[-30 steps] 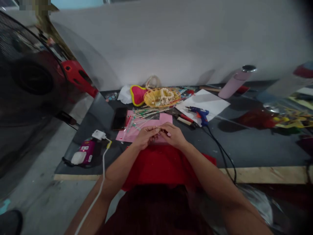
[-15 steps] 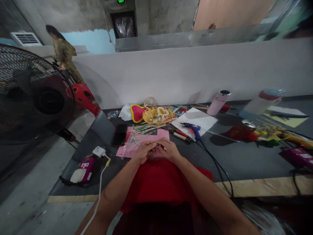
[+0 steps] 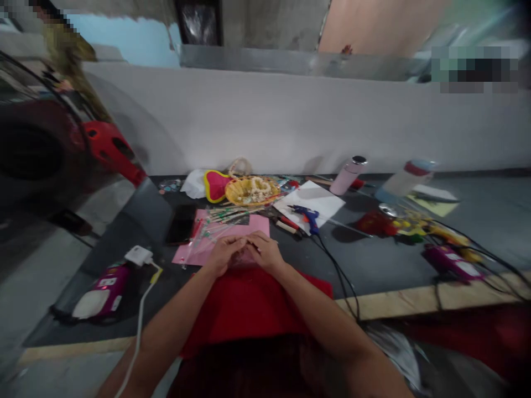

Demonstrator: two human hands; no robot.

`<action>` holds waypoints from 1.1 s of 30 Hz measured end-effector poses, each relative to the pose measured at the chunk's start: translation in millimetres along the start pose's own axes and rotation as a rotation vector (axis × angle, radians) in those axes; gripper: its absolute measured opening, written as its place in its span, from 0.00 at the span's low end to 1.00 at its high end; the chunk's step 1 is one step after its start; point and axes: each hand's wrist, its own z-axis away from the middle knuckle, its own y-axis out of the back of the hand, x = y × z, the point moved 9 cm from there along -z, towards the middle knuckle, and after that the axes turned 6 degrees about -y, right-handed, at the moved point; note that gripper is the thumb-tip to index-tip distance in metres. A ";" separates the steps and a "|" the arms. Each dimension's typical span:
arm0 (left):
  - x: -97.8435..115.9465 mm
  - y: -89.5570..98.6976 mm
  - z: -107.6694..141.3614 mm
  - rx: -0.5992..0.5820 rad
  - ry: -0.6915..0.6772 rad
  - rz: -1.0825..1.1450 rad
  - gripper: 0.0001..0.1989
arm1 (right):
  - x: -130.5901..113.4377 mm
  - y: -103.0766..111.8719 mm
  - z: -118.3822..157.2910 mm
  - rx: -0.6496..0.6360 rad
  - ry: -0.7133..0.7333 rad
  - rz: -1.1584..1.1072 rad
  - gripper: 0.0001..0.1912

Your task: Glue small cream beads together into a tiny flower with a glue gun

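My left hand (image 3: pixel 225 253) and my right hand (image 3: pixel 265 251) meet above the front edge of a pink sheet (image 3: pixel 260 224). The fingers of both are bent inward and pinched together at the tips. Whatever lies between them is too small and too hidden to name. Beneath my wrists a red cloth (image 3: pixel 253 304) covers the table edge and my lap. Just beyond the hands, thin sticks with green and red bits (image 3: pixel 226 214) lie across the pink sheet. A dark phone (image 3: pixel 181 224) rests left of the sheet.
A yellow basket (image 3: pixel 232 193) holds pale pieces at the back. To its right are a blue glue gun (image 3: pixel 309 216) on white paper (image 3: pixel 327 199) and a pink bottle (image 3: pixel 347 176). Purple power strips (image 3: pixel 108 290) with cords flank me. A fan (image 3: pixel 37 143) stands left; a person (image 3: pixel 68 52) is beyond.
My view has turned to the right and down, so the table's things appear further left. Both hands stay together with fingers pinched.
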 end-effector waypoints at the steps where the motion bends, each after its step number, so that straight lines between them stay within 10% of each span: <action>1: -0.3 -0.3 0.0 0.002 0.005 0.003 0.13 | 0.5 0.4 0.3 -0.002 -0.001 0.009 0.11; 18: -0.3 -2.4 -1.4 0.021 0.015 0.168 0.13 | 6.0 1.4 2.2 -0.095 -0.038 -0.076 0.25; 26: -0.9 -3.6 -3.2 -0.005 0.034 0.235 0.13 | 19.1 16.3 1.0 0.075 -0.075 -0.147 0.09; 33: -8.4 -13.1 -1.7 -0.102 0.045 0.194 0.14 | 15.9 8.2 2.5 0.002 -0.072 -0.141 0.15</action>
